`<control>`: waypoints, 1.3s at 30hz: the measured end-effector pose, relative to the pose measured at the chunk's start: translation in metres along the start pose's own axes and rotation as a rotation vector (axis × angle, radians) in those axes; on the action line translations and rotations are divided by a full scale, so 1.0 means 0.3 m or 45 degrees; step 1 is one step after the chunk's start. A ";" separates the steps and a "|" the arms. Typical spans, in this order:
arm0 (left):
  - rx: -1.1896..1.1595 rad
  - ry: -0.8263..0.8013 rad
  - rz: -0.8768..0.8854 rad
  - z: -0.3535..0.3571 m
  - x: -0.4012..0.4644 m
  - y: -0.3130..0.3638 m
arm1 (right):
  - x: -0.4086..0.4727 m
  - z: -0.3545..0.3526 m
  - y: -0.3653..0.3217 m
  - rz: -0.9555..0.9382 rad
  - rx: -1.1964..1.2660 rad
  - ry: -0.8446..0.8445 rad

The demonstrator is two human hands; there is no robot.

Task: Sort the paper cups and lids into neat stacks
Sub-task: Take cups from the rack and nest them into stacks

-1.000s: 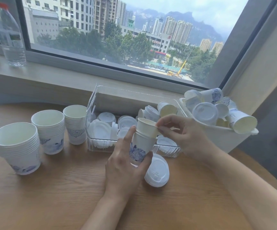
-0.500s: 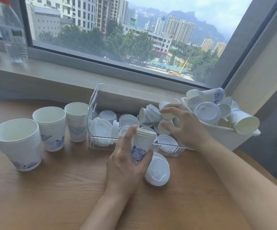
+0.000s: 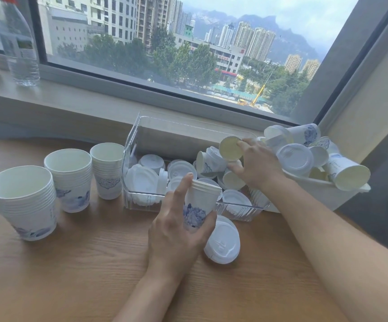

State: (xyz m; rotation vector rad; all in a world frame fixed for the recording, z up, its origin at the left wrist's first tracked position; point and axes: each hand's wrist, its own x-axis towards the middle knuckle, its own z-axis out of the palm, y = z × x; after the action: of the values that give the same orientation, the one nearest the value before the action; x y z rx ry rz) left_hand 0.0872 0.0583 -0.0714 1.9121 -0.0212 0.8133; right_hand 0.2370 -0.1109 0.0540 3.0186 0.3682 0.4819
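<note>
Wooden tabletop under the window: my left hand keeps its grip round the small cup stack, where a second ago my right was seating a cup. Now my right hand has reached far into the clear bin and pinches a loose cup, next to nest.

High-rise room, window, wooden table
</note>
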 end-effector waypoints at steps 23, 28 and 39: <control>0.026 -0.008 -0.007 -0.011 -0.001 0.016 | -0.261 -0.083 -0.103 -0.094 1.347 0.012; 0.023 -0.002 -0.013 -0.009 0.000 0.024 | -0.284 -0.067 -0.113 -0.085 1.283 -0.172; 0.024 -0.006 -0.003 -0.016 0.001 0.022 | -0.328 -0.060 -0.099 -0.209 1.120 -0.407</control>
State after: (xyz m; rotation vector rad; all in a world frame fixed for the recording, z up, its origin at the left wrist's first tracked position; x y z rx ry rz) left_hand 0.0825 0.0591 -0.0646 1.9317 -0.0136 0.8101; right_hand 0.1337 -0.1056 0.0387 3.7248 1.0151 -0.2681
